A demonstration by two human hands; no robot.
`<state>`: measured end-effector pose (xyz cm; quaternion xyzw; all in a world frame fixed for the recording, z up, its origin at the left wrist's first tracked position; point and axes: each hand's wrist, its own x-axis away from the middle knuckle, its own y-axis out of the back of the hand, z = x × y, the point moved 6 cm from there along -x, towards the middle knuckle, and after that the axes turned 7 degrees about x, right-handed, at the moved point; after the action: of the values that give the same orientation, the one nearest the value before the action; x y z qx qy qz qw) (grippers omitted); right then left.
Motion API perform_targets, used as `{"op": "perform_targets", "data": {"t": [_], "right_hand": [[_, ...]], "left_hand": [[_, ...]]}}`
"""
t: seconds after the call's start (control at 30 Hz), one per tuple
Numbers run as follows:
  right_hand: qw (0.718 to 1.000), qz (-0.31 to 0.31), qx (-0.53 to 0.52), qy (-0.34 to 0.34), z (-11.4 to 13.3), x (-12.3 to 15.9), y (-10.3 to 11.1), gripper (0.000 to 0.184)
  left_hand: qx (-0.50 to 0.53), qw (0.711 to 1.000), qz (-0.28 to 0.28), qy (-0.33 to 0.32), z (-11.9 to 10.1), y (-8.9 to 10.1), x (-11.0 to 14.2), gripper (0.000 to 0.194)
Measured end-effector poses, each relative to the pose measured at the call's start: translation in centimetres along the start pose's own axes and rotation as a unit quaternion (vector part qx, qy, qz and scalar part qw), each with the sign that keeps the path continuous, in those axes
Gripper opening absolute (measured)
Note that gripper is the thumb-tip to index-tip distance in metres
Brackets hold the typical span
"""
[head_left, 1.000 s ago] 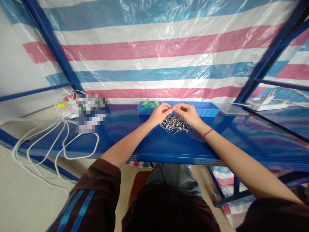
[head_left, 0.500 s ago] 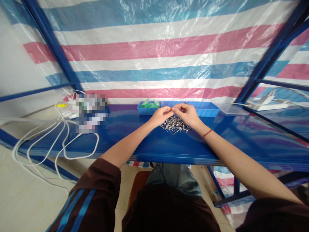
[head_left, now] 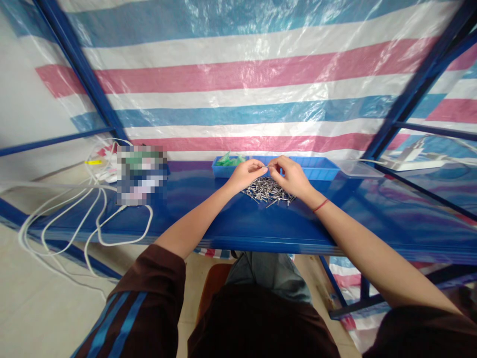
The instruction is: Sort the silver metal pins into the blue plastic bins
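Note:
Just above a loose pile of small shiny metal fasteners [head_left: 269,192], which look like pop rivets, my two hands come close together. My left hand [head_left: 246,175] pinches one thin metal fastener [head_left: 267,167] between thumb and fingertips. At its other end, the fingertips of my right hand [head_left: 291,175] close on the same piece, thumb against forefinger. Fine detail of the fastener is too small to make out. Directly behind the hands stands a long blue plastic tray [head_left: 322,171], partly covered by them. Green pieces [head_left: 230,160] lie in its left compartment.
The blue tabletop [head_left: 261,228] carries everything. White cables [head_left: 102,219] loop over its left side beside a blurred-out heap [head_left: 141,174]. A clear plastic lid [head_left: 359,169] lies right of the tray. A white power strip [head_left: 415,161] sits farther right. Blue frame posts flank a striped sheet.
My hands have drawn slightly apart, the left one moving a little left, so the thin metal fastener now shows between the fingertips. The pile and tray look unchanged.

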<state>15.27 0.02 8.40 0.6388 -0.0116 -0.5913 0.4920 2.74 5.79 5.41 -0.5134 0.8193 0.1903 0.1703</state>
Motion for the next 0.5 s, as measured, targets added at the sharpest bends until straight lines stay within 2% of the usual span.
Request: {"op": "perform_targets", "data": {"t": [0.13, 0.2, 0.27, 0.4, 0.5], "right_hand": [[0.995, -0.05, 0.008, -0.087, -2.5, -0.9, -0.4, 0.024], [0.987, -0.083, 0.054, -0.128, -4.3, -1.2, -0.4, 0.026], [0.979, -0.079, 0.118, -0.149, -5.9, -1.3, -0.7, 0.027], [0.966, -0.044, 0.205, -0.154, -8.1, -0.8, -1.0, 0.028], [0.972, -0.039, 0.192, -0.131, -7.7, -0.6, -0.9, 0.028]], "left_hand": [[0.002, 0.998, -0.056, 0.026, -0.3, 1.0, -0.1, 0.025], [-0.019, 0.995, -0.089, 0.045, -0.1, 1.8, -0.3, 0.03], [-0.049, 0.992, -0.101, 0.056, 0.5, 2.5, -0.5, 0.029], [-0.115, 0.989, -0.071, 0.054, 2.1, 2.8, -1.1, 0.021], [-0.171, 0.984, -0.034, 0.045, 2.2, 2.5, -1.3, 0.02]]}}
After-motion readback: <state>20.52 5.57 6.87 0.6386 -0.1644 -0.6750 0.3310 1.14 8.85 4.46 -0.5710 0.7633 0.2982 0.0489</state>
